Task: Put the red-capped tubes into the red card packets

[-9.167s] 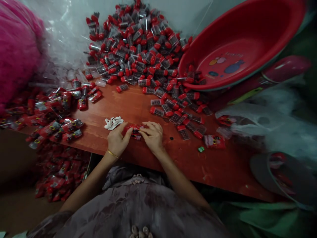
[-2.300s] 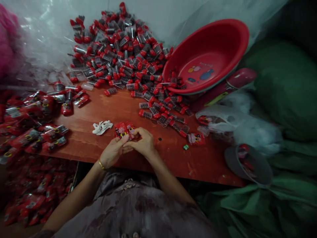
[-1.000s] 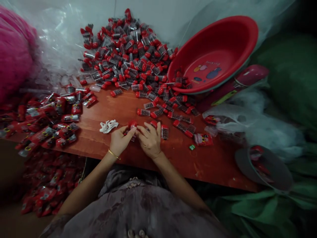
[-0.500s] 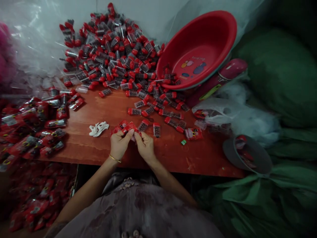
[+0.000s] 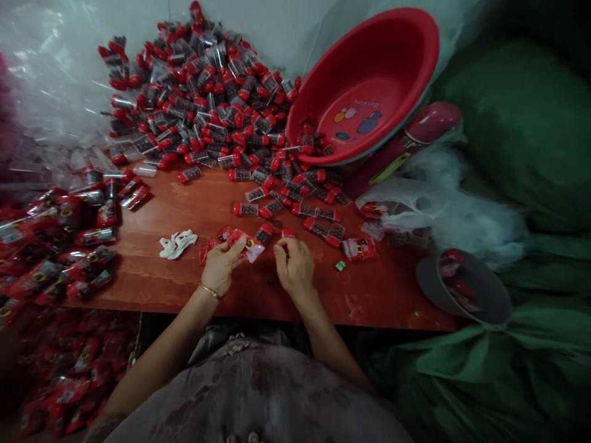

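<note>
A small red printed packet [image 5: 252,247] with a clear lower part is pinched between the thumb and fingers of my left hand [image 5: 219,266]. Beneath that hand, more red packets [image 5: 221,235] lie on the table. My right hand [image 5: 296,267] is curled over a clear tube with a red cap [image 5: 287,233]; only the cap end shows past the fingers. Between my hands, just behind the packet, lies another red-capped tube [image 5: 264,233] with dark contents. A crumpled white strip [image 5: 178,244] lies to the left of my left hand.
A big heap of red-capped tubes [image 5: 203,98] covers the back, beside a tilted red basin [image 5: 364,92]. Filled red packets [image 5: 60,240] pile up at left. At right are a pink flask [image 5: 431,126], plastic bags [image 5: 443,209] and a grey container [image 5: 484,295].
My right hand has let go of the packet and moved right onto a red-capped tube. My left hand still holds the packet. The view has shifted slightly.
</note>
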`<state>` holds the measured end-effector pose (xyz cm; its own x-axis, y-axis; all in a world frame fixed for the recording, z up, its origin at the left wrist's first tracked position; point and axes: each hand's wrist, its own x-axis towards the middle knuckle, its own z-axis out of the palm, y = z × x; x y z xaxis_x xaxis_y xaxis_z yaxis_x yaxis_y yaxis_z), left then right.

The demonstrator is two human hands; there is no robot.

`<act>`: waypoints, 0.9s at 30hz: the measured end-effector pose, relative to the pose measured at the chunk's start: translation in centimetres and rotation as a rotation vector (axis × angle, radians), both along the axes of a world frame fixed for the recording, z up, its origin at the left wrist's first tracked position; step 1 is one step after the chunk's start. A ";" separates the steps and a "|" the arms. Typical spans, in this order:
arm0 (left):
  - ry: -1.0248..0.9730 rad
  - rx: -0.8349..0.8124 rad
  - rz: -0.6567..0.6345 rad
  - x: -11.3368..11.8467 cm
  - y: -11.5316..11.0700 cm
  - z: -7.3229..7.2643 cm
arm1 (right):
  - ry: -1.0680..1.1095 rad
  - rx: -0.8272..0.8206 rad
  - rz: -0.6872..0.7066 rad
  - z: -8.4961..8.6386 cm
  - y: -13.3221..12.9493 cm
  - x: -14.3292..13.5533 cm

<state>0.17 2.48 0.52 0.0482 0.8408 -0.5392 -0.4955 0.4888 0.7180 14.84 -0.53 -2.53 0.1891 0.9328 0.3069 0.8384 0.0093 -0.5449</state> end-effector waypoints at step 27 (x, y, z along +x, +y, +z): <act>0.233 0.427 -0.206 -0.4 -1.7 0.6 | 1.012 -0.379 0.229 2.7 -4.5 0.7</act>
